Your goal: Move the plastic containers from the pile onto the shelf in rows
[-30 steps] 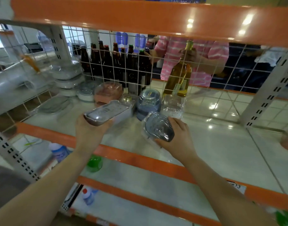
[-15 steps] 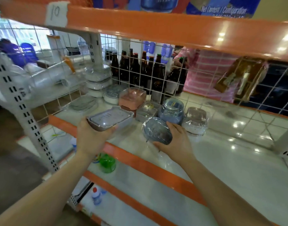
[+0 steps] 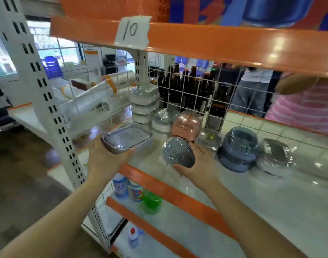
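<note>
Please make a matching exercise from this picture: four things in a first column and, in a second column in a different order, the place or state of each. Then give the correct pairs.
Things:
1. rectangular box
2. round grey container
3. pink box
4. green bottle

Places or states:
A. on the lower shelf
B. held by the right hand
C. standing on the shelf by the wire grid
D. held by the left hand

Pairs: 1-D, 2-B, 3-C, 4-A

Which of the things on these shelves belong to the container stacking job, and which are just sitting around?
Job:
- grey box in left hand
- round grey container in right hand
- pink container
- blue container
- white stack

Lying about:
- brown bottles
- green bottle
- plastic rolls
</note>
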